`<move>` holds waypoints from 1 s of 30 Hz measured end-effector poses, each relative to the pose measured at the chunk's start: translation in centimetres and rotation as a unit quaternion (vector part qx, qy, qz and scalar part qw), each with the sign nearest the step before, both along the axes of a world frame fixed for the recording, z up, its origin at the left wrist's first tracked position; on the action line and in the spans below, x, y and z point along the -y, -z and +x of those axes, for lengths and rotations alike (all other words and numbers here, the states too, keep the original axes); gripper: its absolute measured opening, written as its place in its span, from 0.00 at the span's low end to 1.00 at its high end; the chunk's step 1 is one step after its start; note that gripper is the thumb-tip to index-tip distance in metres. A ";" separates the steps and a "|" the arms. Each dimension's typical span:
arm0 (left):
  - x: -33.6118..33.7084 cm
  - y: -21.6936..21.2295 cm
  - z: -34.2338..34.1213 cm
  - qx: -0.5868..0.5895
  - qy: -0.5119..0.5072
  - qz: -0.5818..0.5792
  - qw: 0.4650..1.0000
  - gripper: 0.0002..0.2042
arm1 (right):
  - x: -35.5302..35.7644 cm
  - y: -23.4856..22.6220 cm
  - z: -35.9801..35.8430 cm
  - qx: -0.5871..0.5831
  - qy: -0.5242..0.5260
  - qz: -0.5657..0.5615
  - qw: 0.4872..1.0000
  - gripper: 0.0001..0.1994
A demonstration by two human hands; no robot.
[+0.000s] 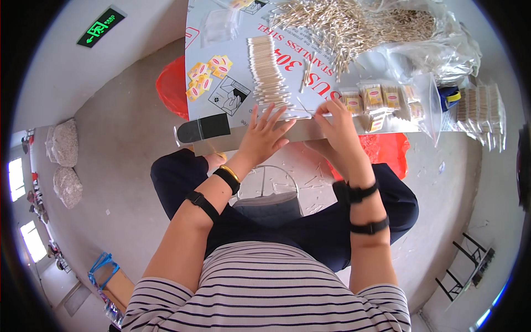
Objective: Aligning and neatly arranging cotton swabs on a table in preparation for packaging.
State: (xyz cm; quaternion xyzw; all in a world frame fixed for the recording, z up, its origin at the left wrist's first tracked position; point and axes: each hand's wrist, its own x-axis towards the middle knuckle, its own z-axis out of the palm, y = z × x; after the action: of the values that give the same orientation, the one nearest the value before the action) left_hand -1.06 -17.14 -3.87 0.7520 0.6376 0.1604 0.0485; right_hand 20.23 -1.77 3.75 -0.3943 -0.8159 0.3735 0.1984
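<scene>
A long row of cotton swabs (268, 69) lies side by side on the table. At its near end my left hand (263, 137) rests with fingers spread, the fingertips touching the last swabs. To the right, my right hand (338, 126) is closed in a pinch on a cotton swab (304, 106), which slants away from the fingertips toward the upper left. A large heap of loose swabs (337, 27) spreads across the far side. Beside my right hand sit several small filled packs of swabs (374, 98) with yellow labels.
Yellow-and-white labels (210, 74) lie at the left, near clear empty bags (220, 25). A black strip (204, 128) sits on the table's front edge. Stacked swab packs (481, 113) stand at the right. Red bags (387, 152) show below the table; loose swabs litter the floor.
</scene>
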 end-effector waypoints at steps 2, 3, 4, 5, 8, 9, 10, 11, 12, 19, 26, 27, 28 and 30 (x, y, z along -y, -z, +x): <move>0.3 -0.4 -0.4 0.018 -0.016 0.004 1.000 0.31 | 2.3 -5.1 3.4 0.022 -0.002 -0.007 1.000 0.07; 0.5 -0.5 -0.8 0.019 -0.015 0.005 1.000 0.31 | 3.1 -7.7 5.5 0.041 -0.007 -0.009 0.999 0.07; 0.5 -0.7 -1.2 0.023 -0.034 0.011 0.999 0.30 | 3.7 -9.6 8.5 0.068 0.018 0.014 0.997 0.07; 0.8 -0.7 -1.9 0.023 -0.057 0.015 0.998 0.30 | 4.0 -10.1 12.1 0.112 0.055 0.065 0.990 0.07; 1.0 -0.7 -3.0 0.005 -0.085 0.027 0.996 0.28 | 4.0 -13.3 21.0 0.273 0.194 0.177 0.926 0.06; 1.0 -0.7 -3.2 0.003 -0.086 0.026 0.996 0.28 | 4.3 -14.1 21.3 0.317 0.226 0.225 0.893 0.06; 1.0 -0.7 -3.3 0.002 -0.089 0.028 0.996 0.27 | 4.1 -14.0 20.9 0.315 0.225 0.225 0.894 0.06; 1.1 -0.8 -3.6 0.000 -0.092 0.029 0.995 0.26 | 3.7 -13.6 20.1 0.247 0.245 0.169 0.922 0.06; 0.9 -0.9 -3.4 0.001 -0.089 0.029 0.996 0.26 | 3.6 -13.7 18.3 0.183 0.267 0.113 0.939 0.06; -1.8 -1.8 -3.6 0.046 -0.153 0.060 0.985 0.12 | 4.4 -0.3 -0.3 0.031 0.011 -0.003 0.999 0.06; -3.6 -1.9 -4.2 0.049 -0.144 0.058 0.987 0.07 | 2.6 5.5 -4.7 0.069 0.044 0.089 0.993 0.09; -3.6 -1.8 -4.2 0.049 -0.144 0.057 0.987 0.07 | 2.3 5.7 -4.7 0.068 0.055 0.106 0.991 0.10; -3.7 -1.7 -4.3 0.049 -0.143 0.056 0.987 0.07 | 2.1 5.9 -4.7 0.066 0.067 0.122 0.988 0.11; -3.8 -1.5 -4.5 0.050 -0.141 0.053 0.987 0.07 | 1.7 6.4 -4.4 0.068 0.072 0.125 0.987 0.11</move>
State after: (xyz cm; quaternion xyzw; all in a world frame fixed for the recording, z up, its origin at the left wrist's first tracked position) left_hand -5.54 -13.29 -2.34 0.6468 0.7250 0.2361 0.0172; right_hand 15.81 -3.50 -2.63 -0.4482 -0.8374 0.2259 0.2165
